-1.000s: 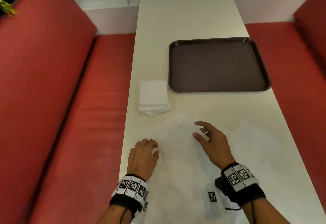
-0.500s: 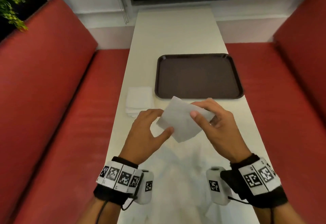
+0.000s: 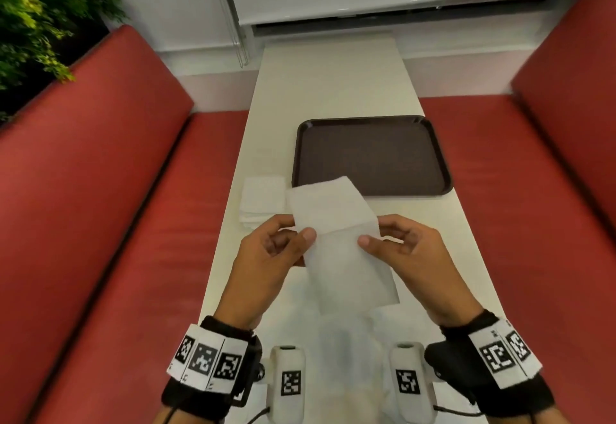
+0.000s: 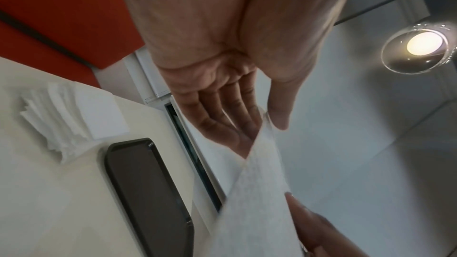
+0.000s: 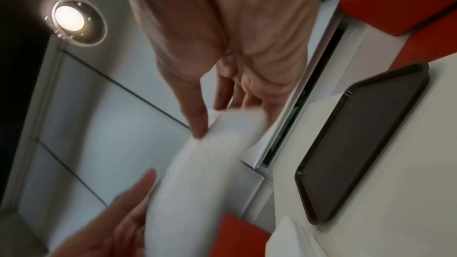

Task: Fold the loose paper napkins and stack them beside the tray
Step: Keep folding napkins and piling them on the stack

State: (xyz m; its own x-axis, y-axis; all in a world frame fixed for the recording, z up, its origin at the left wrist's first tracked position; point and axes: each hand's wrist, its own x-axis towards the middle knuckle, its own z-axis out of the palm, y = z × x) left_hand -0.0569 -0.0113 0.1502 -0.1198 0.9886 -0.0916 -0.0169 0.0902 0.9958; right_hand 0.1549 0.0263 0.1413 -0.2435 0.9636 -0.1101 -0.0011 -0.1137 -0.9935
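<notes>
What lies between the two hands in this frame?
A single white napkin spans the gap, held up above the table. The left hand pinches its left edge and the right hand pinches its right edge. The head view shows this most clearly.

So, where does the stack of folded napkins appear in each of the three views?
Head: stack of folded napkins left of centre, beside the tray's near-left corner.
Left wrist: stack at left, above the tray.
Right wrist: too blurred to identify.
Shared landmark: the brown tray.

Both hands are raised side by side: the left hand and right hand each pinch the white paper napkin between thumb and fingers.
</notes>
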